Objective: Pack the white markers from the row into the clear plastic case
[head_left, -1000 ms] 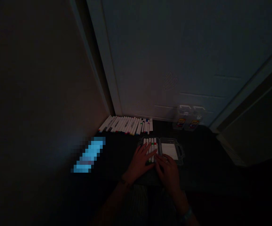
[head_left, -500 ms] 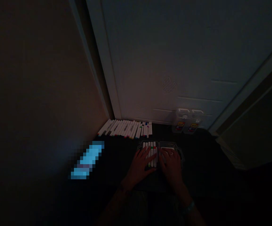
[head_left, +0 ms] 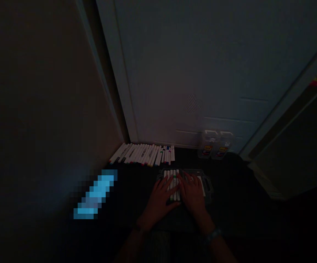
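An opened clear plastic case (head_left: 208, 185) lies on the dark table in front of me. White markers (head_left: 171, 174) stand side by side in its left half. My left hand (head_left: 159, 195) rests over these markers, palm down, fingers spread on their left and near part. Beside it, my right hand (head_left: 192, 193) lies palm down with outstretched fingers, its fingertips at the right edge of the marker row. Behind its fingers a white card or paper (head_left: 202, 186) shows in the right half of the case. Dim light hides the fingertips' exact contact.
A long row of white markers (head_left: 142, 155) with coloured ends lies at the back left. Two clear handled cases (head_left: 213, 146) stand upright against the white panel (head_left: 161, 91). A blurred bright blue rectangle (head_left: 96, 195) glows at the left. A brown wall (head_left: 51, 91) bounds the left side.
My right hand has shifted left, off the right half of the case and onto the markers' right edge. My left hand stays over the markers. The view has tilted slightly.
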Demonstrator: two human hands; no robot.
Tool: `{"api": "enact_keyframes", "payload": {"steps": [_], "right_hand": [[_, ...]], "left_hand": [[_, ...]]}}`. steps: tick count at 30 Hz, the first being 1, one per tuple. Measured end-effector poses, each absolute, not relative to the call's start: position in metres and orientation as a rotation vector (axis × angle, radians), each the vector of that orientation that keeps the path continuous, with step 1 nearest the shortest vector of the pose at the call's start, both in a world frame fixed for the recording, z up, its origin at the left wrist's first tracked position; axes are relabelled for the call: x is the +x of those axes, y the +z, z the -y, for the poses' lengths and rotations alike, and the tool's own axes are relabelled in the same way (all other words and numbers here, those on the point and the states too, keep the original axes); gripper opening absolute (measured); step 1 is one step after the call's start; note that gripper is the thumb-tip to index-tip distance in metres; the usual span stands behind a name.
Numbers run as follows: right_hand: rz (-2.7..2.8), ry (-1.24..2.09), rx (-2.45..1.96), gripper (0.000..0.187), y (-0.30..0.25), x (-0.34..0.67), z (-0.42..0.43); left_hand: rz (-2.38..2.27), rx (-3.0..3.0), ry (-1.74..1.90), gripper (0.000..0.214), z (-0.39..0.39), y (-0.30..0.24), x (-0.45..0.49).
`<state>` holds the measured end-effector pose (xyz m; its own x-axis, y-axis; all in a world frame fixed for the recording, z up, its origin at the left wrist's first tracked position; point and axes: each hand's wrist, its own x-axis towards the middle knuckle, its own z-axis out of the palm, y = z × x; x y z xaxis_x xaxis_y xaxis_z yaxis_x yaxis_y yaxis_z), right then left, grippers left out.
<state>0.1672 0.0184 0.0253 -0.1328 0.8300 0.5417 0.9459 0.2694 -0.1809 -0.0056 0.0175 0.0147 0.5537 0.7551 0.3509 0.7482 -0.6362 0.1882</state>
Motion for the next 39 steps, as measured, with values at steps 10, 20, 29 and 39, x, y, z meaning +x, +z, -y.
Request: {"api": "enact_keyframes", "payload": {"steps": [10,20,29,39], "right_hand": [[1.988,-0.263,-1.582,0.035,0.023,0.169,-0.019],[1.992,-0.241,-1.592,0.034,0.021,0.170,-0.020],[1.999,-0.231,-1.575,0.034,0.022,0.170,-0.018],[1.912,-0.210,-1.625,0.036,0.023,0.169,-0.014]], "left_hand": [[-1.315,2.745,0.645,0.060,-0.018,0.014,-0.006],[-1.319,2.723,0.634,0.060,-0.017,0.015,-0.006],[-1.293,2.694,0.639,0.058,-0.017,0.018,-0.005],[-1.170,2.756,0.556,0.056,-0.001,0.039,-0.033]]}}
